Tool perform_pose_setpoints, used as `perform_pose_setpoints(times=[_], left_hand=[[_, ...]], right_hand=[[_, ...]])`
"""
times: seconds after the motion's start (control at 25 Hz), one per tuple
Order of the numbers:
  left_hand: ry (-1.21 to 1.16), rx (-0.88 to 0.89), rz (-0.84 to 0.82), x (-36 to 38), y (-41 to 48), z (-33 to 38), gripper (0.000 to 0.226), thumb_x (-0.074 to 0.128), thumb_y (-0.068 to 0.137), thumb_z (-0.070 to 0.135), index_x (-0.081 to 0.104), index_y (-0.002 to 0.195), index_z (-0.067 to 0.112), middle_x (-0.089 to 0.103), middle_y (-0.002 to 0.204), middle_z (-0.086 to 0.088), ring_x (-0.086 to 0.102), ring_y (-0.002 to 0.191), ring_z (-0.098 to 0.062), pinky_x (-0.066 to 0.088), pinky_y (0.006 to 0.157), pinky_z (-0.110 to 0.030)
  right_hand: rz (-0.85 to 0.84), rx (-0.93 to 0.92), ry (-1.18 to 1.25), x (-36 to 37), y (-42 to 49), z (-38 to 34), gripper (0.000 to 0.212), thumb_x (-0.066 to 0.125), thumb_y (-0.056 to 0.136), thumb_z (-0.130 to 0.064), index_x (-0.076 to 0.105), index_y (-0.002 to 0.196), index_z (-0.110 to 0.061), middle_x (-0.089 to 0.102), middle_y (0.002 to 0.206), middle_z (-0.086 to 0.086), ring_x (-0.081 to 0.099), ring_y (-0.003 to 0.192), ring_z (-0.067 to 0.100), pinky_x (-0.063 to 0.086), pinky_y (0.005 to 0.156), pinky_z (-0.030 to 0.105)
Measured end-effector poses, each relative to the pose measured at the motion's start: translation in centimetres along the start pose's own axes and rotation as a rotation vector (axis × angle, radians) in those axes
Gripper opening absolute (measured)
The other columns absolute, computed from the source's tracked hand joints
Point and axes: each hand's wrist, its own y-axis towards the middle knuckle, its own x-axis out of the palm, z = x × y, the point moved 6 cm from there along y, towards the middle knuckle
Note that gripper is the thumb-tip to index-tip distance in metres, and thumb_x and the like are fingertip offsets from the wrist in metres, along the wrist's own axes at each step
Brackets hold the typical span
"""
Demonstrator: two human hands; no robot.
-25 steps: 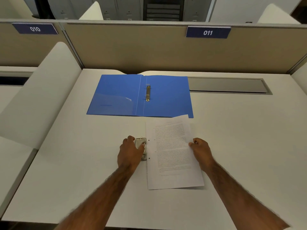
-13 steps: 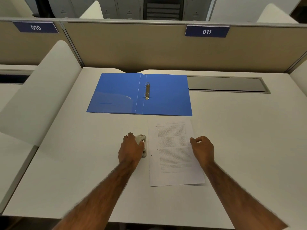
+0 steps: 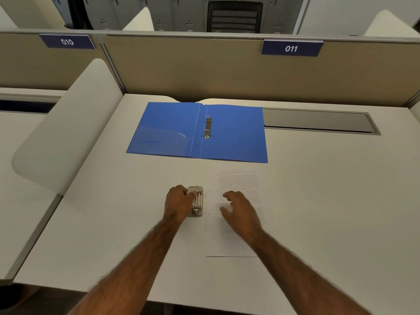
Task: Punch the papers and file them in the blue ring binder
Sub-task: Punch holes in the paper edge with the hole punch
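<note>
The left hand (image 3: 179, 201) is closed over the small grey metal hole punch (image 3: 196, 201), near the table's (image 3: 329, 201) front edge. The right hand (image 3: 241, 211) is held open, fingers spread, over the white printed sheet of paper (image 3: 236, 244), gripping nothing. Two punched holes are seen along the sheet's left margin, just beside the punch. The open blue plastic ring binder (image 3: 236, 133) lies toward the table's back edge, its metal rings (image 3: 207, 128) apparently closed. If these are not opened first, the sheet could be torn at its holes.
</note>
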Motion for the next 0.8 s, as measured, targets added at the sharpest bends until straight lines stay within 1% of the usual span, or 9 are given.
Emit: perform_pose_setpoints(times=[0.08, 0.12, 0.2, 0.28, 0.36, 0.52, 0.6, 0.68, 0.8], left_hand=[[-0.030, -0.023, 0.006, -0.3, 0.0, 0.1, 0.018, 0.063, 0.092, 0.027, 0.066, 0.090, 0.009, 0.066, 0.089, -0.002, 0.056, 0.075, -0.013, 0.034, 0.054, -0.017], [-0.035, -0.028, 0.009, -0.4, -0.1, 0.1, 0.019, 0.064, 0.092, 0.028, 0.068, 0.091, 0.009, 0.066, 0.087, 0.000, 0.057, 0.076, -0.013, 0.034, 0.055, -0.018], [-0.044, -0.042, 0.016, -0.4, -0.5, -0.1, 0.021, 0.063, 0.092, 0.030, 0.066, 0.081, 0.012, 0.063, 0.076, 0.004, 0.056, 0.070, -0.012, 0.031, 0.050, -0.014], [-0.062, -0.063, 0.022, -0.6, -0.7, -0.4, 0.025, 0.062, 0.091, 0.029, 0.060, 0.071, 0.014, 0.057, 0.065, 0.006, 0.052, 0.061, -0.010, 0.033, 0.044, -0.014], [-0.075, -0.083, 0.000, -0.6, -0.5, -0.9, 0.025, 0.063, 0.089, 0.027, 0.059, 0.068, 0.015, 0.056, 0.062, 0.007, 0.051, 0.058, -0.009, 0.031, 0.044, -0.015], [-0.152, -0.081, -0.094, -0.9, 0.7, -1.8, 0.021, 0.065, 0.089, 0.025, 0.063, 0.070, 0.016, 0.063, 0.071, 0.003, 0.054, 0.062, -0.009, 0.034, 0.050, -0.017], [-0.193, -0.079, -0.106, -2.5, 2.1, -2.8, 0.015, 0.066, 0.088, 0.025, 0.071, 0.085, 0.011, 0.071, 0.085, -0.001, 0.061, 0.072, -0.012, 0.037, 0.053, -0.016], [-0.203, -0.070, -0.081, -5.6, 4.1, -4.3, 0.018, 0.065, 0.088, 0.026, 0.073, 0.096, 0.011, 0.073, 0.095, -0.002, 0.064, 0.079, -0.014, 0.038, 0.055, -0.015], [-0.202, -0.072, -0.012, -11.2, 7.2, -7.2, 0.021, 0.065, 0.088, 0.025, 0.073, 0.103, 0.011, 0.072, 0.099, 0.000, 0.064, 0.081, -0.013, 0.038, 0.055, -0.012]], right_hand=[[-0.154, -0.148, -0.121, 2.6, 0.7, -2.8, 0.067, 0.070, 0.086, -0.033, 0.040, 0.145, -0.023, 0.045, 0.146, 0.000, 0.045, 0.130, 0.022, 0.043, 0.105, 0.037], [-0.187, -0.215, -0.171, 3.5, 1.2, -4.1, 0.074, 0.073, 0.083, -0.034, 0.036, 0.147, -0.024, 0.042, 0.149, 0.000, 0.043, 0.132, 0.023, 0.043, 0.106, 0.039], [-0.189, -0.312, -0.230, 4.4, 2.4, -5.9, 0.076, 0.075, 0.081, -0.036, 0.035, 0.144, -0.026, 0.043, 0.147, -0.001, 0.045, 0.130, 0.025, 0.046, 0.102, 0.043], [-0.215, -0.345, -0.290, 5.1, 3.6, -6.6, 0.077, 0.074, 0.083, -0.037, 0.033, 0.147, -0.024, 0.040, 0.150, 0.002, 0.043, 0.133, 0.027, 0.045, 0.104, 0.045], [-0.254, -0.372, -0.357, 5.4, 4.3, -6.5, 0.080, 0.074, 0.083, -0.037, 0.031, 0.149, -0.022, 0.036, 0.154, 0.003, 0.040, 0.136, 0.027, 0.044, 0.105, 0.045], [-0.232, -0.410, -0.359, 5.8, 4.7, -7.8, 0.075, 0.077, 0.078, -0.044, 0.042, 0.140, -0.021, 0.046, 0.144, 0.003, 0.049, 0.124, 0.024, 0.047, 0.099, 0.038], [-0.202, -0.413, -0.320, 6.3, 5.2, -10.0, 0.069, 0.076, 0.078, -0.045, 0.047, 0.135, -0.019, 0.051, 0.136, 0.003, 0.053, 0.115, 0.022, 0.050, 0.095, 0.037], [-0.185, -0.430, -0.300, 7.7, 6.6, -13.4, 0.067, 0.077, 0.076, -0.047, 0.051, 0.130, -0.018, 0.053, 0.129, 0.002, 0.054, 0.109, 0.020, 0.051, 0.091, 0.037], [-0.180, -0.448, -0.272, 11.0, 9.2, -19.1, 0.065, 0.078, 0.072, -0.051, 0.053, 0.122, -0.019, 0.056, 0.121, 0.002, 0.056, 0.100, 0.019, 0.054, 0.085, 0.038]])
